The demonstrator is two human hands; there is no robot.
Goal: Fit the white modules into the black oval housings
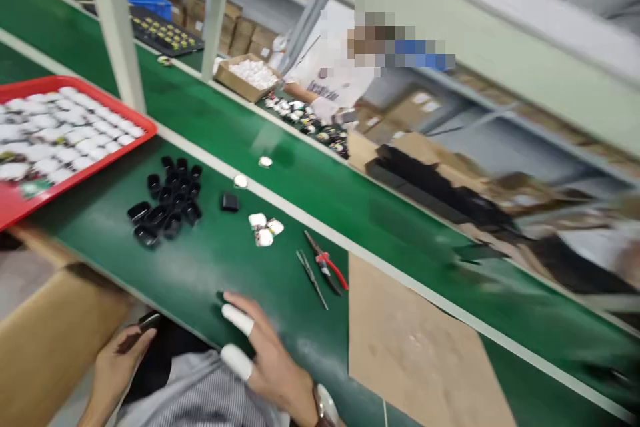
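My left hand (117,360) is low at the left, below the table's edge and beside a cardboard box. Its thumb and fingers pinch a small, glossy black plastic casing (149,319), partly hidden. Over the near edge of the green table, my right hand (273,353) has its fingers stretched out, with white covers on two of them and a watch on the wrist. Nothing shows in its grasp. Beyond it lie a pair of tweezers (313,279) and red-handled pliers (327,263). Several black casings (173,197) form a cluster, with one lone casing (230,203) to their right.
A red tray (150,128) full of white parts stands at the left. Small white pieces (265,230) lie mid-table, and a brown board (410,347) at right. Across the green belt (310,180), a co-worker (335,73) handles parts. Posts (113,27) rise along the belt.
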